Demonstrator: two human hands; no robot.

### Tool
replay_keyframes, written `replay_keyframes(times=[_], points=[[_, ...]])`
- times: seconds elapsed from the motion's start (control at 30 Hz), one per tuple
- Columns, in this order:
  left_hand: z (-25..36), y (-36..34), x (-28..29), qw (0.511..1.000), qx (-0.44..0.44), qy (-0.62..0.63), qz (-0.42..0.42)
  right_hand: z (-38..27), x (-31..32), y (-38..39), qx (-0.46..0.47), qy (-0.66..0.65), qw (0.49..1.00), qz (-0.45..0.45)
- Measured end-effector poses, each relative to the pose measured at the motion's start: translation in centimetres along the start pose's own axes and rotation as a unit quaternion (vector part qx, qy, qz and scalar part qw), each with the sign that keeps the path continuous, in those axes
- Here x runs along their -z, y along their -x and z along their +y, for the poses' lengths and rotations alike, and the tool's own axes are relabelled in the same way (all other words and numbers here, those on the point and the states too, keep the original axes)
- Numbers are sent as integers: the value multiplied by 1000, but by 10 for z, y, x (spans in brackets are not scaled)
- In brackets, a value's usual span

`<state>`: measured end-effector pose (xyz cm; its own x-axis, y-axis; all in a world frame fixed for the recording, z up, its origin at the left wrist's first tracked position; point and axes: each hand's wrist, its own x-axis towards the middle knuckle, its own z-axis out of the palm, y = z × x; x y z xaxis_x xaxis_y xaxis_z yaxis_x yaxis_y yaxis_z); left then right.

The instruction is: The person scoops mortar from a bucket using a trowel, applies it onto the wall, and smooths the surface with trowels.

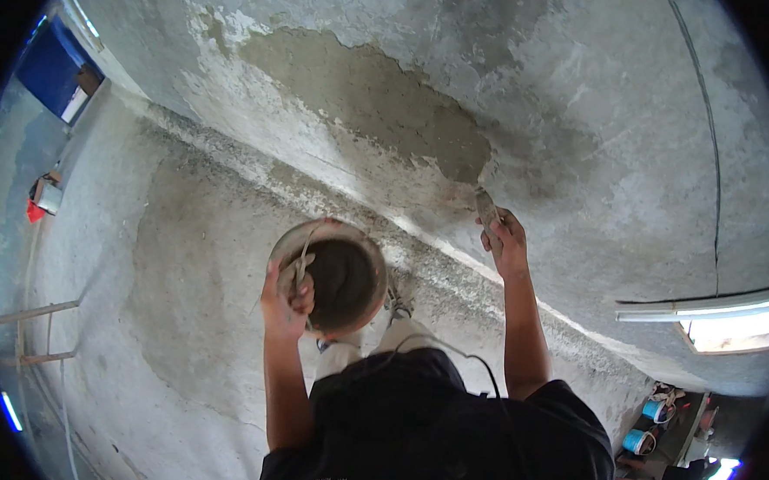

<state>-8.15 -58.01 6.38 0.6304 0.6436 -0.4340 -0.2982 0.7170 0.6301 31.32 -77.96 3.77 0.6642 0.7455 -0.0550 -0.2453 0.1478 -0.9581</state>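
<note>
My left hand (287, 300) is closed around the handle of a round bucket (379, 261), holding it in front of my legs. Dark grey wet mortar (341, 281) lies inside the bucket, and its rim is smeared with the same stuff. My right hand (508, 245) grips a small mortar-caked trowel (488, 207), whose tip is at the wall beside the lower right end of a darker, damp-looking patch (366, 91). Whether the tip touches the wall I cannot tell. The rough grey wall (583, 103) around the patch has pale, flaking areas.
A rough ledge of rubble (292, 183) runs along the wall's foot. Concrete floor (198, 317) spreads to the left, with a wooden frame (41, 313) at its edge. A cable (712, 127) hangs on the wall. Blue buckets (639, 440) and another person (676, 475) are at lower right.
</note>
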Motion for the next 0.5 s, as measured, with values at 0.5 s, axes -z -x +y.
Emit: replay_keyframes(times=[0.5], points=[[-42, -39, 106, 983, 1, 20, 182, 76, 30, -84, 358, 722, 582, 106]])
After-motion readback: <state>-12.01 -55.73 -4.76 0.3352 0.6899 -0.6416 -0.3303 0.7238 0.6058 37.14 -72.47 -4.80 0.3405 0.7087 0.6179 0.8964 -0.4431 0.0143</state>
